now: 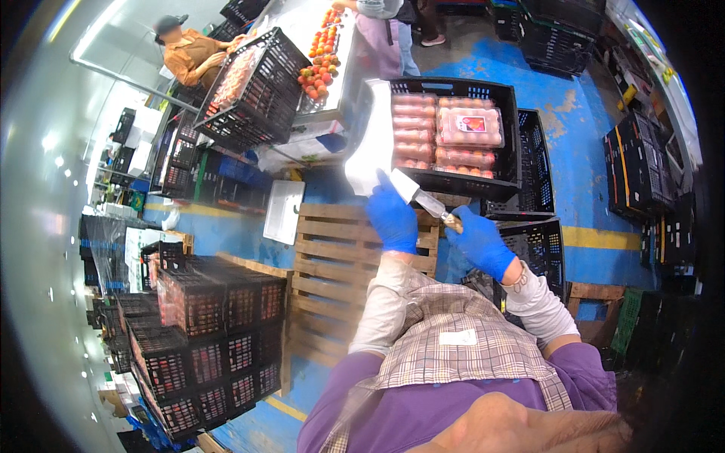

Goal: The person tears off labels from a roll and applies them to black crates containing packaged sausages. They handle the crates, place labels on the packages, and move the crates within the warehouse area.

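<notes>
My right hand [478,240], in a blue glove, grips the wooden handle of a flat-bladed metal hand tool [433,205]; the exact kind is unclear. Its blade points up and left, and a white piece [403,186] covers or adjoins its far end. My left hand [392,218], also blue-gloved, has its fingers at the lower end of a bright white sheet [375,133], beside that piece; whether it grips the sheet is hard to tell. The sheet hangs along the left side of a black plastic crate [470,186]. Inside, clear plastic packs of round fruit [413,127] lie stacked, one pack [470,125] bearing a label.
Wooden pallets [334,247] lie on the blue floor. Filled black crates [226,340] stand stacked at left, other crates [535,164] at right. Tomatoes [323,56] line a white table [346,73]. One person [192,54] stands behind a tilted crate [263,85], another [379,39] beside the table.
</notes>
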